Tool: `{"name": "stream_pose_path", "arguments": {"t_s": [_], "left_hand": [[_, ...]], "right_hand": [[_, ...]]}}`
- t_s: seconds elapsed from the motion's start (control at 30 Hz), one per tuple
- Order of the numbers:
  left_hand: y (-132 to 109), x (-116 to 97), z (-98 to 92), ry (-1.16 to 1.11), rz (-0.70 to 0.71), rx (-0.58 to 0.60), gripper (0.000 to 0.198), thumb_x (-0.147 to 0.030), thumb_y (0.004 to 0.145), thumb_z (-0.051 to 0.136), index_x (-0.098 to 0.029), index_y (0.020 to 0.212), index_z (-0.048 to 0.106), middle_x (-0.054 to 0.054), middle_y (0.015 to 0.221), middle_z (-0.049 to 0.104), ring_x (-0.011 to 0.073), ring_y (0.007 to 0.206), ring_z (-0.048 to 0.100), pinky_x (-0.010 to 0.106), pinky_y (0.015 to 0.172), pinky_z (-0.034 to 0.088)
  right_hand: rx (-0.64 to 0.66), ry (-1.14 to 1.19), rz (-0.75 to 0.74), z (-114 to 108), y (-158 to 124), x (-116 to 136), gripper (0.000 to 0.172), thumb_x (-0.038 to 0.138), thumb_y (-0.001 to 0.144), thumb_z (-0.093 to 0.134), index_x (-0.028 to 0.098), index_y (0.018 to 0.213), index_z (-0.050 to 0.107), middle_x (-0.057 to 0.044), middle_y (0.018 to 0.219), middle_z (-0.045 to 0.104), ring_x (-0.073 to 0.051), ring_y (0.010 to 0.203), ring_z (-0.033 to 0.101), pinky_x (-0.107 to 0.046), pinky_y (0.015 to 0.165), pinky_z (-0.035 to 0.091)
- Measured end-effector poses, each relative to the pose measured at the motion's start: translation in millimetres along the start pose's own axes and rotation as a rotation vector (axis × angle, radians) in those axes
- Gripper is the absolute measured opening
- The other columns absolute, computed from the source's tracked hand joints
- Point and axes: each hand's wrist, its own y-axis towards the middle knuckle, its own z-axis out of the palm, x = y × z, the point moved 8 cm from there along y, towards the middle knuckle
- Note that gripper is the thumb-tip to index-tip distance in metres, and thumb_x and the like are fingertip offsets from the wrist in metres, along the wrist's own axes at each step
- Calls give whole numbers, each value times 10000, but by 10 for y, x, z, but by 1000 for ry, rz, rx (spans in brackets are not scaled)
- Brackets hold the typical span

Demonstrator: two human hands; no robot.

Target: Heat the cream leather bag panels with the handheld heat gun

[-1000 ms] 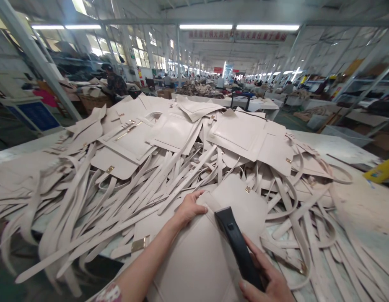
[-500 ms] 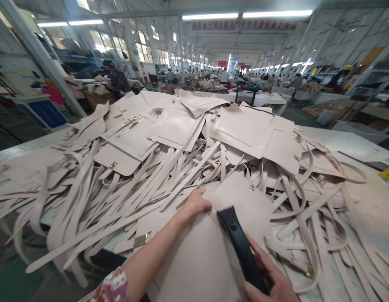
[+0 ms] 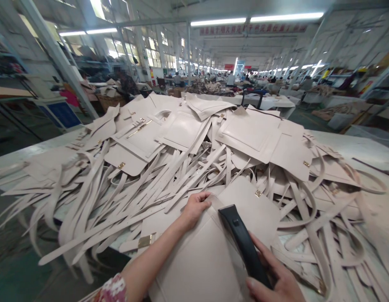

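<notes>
pale long table (image 3: 367, 149), heaped with beige leathery panels and straps (image 3: 245, 134). at its near edge, a flat beige leathery bag piece (image 3: 197, 256), top pinched in left hand (image 3: 196, 207). right hand (image 3: 281, 274) grips slim black clipper-shaped tool (image 3: 241, 239) beside it.

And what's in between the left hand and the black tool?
In the head view, the top of the beige panel lies between the left hand and the black tool.
</notes>
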Motion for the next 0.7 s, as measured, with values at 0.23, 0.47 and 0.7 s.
{"name": "stream_pose_path", "arguments": {"t_s": [0.23, 0.47, 0.7], "left_hand": [[-96, -82, 12, -68, 97, -12, 312, -183, 623, 620, -111, 920, 678, 42, 843, 674, 197, 813, 569, 300, 810, 395], [-98, 38, -101, -52, 92, -102, 241, -180, 632, 592, -110, 844, 685, 35, 750, 668, 137, 627, 547, 247, 638, 402], [-53, 99, -173, 63, 163, -207, 103, -158, 578, 613, -117, 628, 693, 17, 600, 624, 144, 605, 522, 248, 608, 403]], "right_hand": [[158, -73, 16, 407, 350, 400, 801, 348, 629, 693, 206, 1322, 317, 60, 549, 549, -144, 406, 500, -235, 355, 420], [73, 39, 29, 248, 366, 361, 944, 439, 601, 734, 201, 1354, 215, 34, 525, 586, -162, 415, 510, -246, 365, 434], [237, 80, 193, 75, 537, 200, 997, 481, 543, 731, 233, 1361, 219, -54, 573, 648, -177, 335, 517, -246, 297, 366]]}}
